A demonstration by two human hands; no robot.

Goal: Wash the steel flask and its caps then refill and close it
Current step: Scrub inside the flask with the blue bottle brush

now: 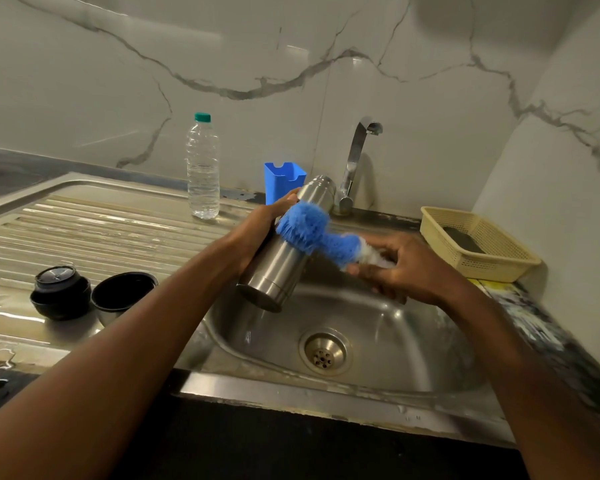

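Nearest is the steel front rim of the sink [326,396]. Its basin lies open below both hands, with one drain [324,351] at the bottom.

Over the basin the left hand [257,225] grips the one flask [286,244], fingers curled round its far side. The flask is tilted, base toward the viewer and low, open neck up toward the tap [355,161]. The right hand [406,268] holds one brush [314,233]; its fingers are curled round the pale handle, and the blue bristles press against the flask's side just right of the left fingertips.

Left of the left forearm, on the ribbed drainboard [94,223], stand two caps: a black stopper [60,292] and, touching it on its right, a cup cap [123,294] with its mouth upward. The drainboard beyond them is open.

Beyond the right fingers sits one cream basket [478,244] near the side wall, with a dark pad inside. Beyond the left fingers stands one blue holder [283,180], and left of it one clear bottle [203,168] with a green lid, both near the back wall.
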